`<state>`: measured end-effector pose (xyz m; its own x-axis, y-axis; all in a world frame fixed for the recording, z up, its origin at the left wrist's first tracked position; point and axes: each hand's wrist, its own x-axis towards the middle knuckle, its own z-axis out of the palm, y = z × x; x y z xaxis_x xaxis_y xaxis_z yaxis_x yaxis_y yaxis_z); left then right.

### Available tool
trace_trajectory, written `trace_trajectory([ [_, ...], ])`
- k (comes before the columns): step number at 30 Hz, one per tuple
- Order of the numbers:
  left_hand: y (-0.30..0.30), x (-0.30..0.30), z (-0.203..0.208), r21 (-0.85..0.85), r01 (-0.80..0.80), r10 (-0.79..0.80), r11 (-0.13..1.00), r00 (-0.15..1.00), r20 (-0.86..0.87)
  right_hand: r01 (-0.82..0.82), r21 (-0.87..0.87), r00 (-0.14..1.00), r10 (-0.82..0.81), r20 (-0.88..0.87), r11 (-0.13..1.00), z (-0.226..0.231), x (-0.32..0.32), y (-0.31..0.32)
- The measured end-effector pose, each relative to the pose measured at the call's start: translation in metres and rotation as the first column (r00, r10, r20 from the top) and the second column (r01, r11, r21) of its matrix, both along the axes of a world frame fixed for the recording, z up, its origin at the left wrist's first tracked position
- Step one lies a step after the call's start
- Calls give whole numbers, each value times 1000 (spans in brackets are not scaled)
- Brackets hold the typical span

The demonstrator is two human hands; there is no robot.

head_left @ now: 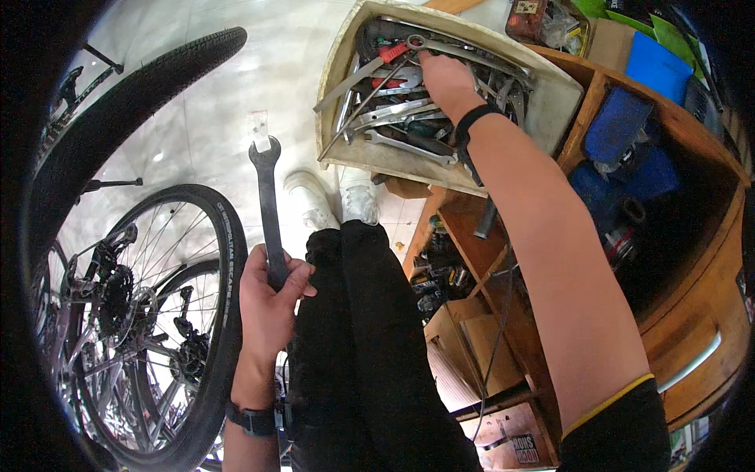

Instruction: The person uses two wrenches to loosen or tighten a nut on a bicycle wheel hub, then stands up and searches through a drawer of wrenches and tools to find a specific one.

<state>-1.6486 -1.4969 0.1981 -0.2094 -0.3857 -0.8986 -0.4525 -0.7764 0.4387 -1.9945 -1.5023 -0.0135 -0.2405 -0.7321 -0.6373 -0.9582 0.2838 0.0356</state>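
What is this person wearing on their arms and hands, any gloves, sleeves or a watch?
No gloves: both hands are bare. The left hand has a dark watch on its wrist. The right hand has a black band around its wrist. The right forearm is uncovered up to a short black sleeve edged with a thin yellow trim.

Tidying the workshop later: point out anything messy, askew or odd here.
The pale open wooden drawer holds metal wrenches and pliers heaped crisscross, not sorted; the right hand reaches among them. The left hand grips a long dark open-ended spanner. Nothing looks spilled or broken.
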Motion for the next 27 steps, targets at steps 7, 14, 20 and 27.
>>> trace_trajectory([
  [7, 7, -7, 5, 14, -16, 16, 1000, 1000, -14, -52, -71, 985, 62, 161, 996, 20, 6, 14],
  [14, -4, -14, 41, -43, -2, 1, 999, 1000, -11, 37, -365, 895, 132, 426, 930, 61, 34, 9],
  [20, -6, -10, 81, -106, -84, 71, 991, 990, -119, 469, -196, 687, -216, 694, 861, 173, 62, -3],
  [27, -8, -13, 120, -196, -158, 114, 968, 969, -219, 702, 195, 144, -405, 903, 685, 282, 94, -13],
])
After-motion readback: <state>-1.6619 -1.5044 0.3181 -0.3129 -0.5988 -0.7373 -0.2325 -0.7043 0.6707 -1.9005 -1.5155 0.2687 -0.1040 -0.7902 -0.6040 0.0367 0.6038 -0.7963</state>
